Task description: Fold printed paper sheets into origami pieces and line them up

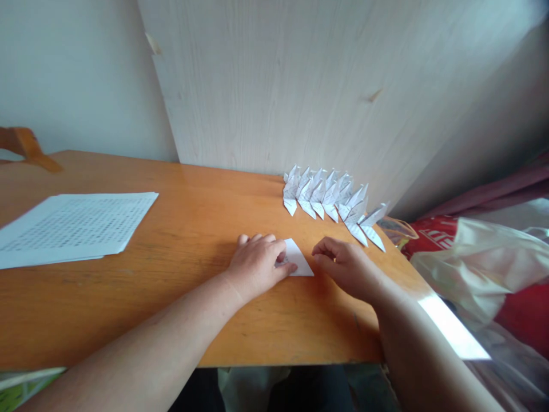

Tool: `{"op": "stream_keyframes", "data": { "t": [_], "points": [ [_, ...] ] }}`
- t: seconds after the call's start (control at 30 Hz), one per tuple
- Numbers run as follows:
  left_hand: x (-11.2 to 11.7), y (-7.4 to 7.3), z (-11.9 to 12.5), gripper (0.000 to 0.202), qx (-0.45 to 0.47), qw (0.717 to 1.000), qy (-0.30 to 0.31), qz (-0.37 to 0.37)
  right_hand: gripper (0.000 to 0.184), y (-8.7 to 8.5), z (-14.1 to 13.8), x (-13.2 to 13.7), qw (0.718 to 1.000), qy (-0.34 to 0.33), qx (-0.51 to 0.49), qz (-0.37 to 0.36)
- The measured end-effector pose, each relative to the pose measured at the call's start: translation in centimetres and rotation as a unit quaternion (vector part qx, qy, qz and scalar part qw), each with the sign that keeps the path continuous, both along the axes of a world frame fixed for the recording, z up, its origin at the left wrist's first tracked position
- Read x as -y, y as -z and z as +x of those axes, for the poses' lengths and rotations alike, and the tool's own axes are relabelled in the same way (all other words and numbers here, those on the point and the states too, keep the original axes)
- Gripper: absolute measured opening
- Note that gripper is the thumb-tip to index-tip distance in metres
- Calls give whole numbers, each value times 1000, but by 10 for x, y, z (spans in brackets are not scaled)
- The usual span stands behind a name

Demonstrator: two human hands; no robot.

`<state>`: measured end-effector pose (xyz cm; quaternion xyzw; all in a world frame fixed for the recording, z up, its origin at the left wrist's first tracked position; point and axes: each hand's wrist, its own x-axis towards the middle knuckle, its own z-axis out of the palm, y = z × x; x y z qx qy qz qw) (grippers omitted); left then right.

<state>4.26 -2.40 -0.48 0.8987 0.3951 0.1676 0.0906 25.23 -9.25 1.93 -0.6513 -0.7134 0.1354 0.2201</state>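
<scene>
My left hand [258,263] lies on a small folded piece of white paper [299,260] on the orange wooden table [184,240], its fingers curled and pressing the paper down. My right hand [343,264] rests just right of the paper, fingers curled with the tips at the paper's right edge. Most of the paper is hidden under my left hand. Behind the hands stands a row of several folded white paper pieces [332,200], lined up along the board.
A stack of printed sheets [72,226] lies at the table's left. A pale wooden board [326,86] leans against the wall behind. Plastic bags and red packaging [480,257] sit off the table's right edge. An orange wooden object [26,146] is at far left.
</scene>
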Motion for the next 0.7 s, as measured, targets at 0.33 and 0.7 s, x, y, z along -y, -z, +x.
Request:
{"op": "stream_keyframes", "data": {
  "t": [0.33, 0.7],
  "points": [
    [2, -1, 1, 26, -1, 1000, -5, 2, 53, 15, -54, 60, 975, -50, 197, 85],
    [-5, -6, -12, 11, 11, 999, 40, -32, 32, -1, -71, 55, 947, -28, 316, 42]
  ]
}}
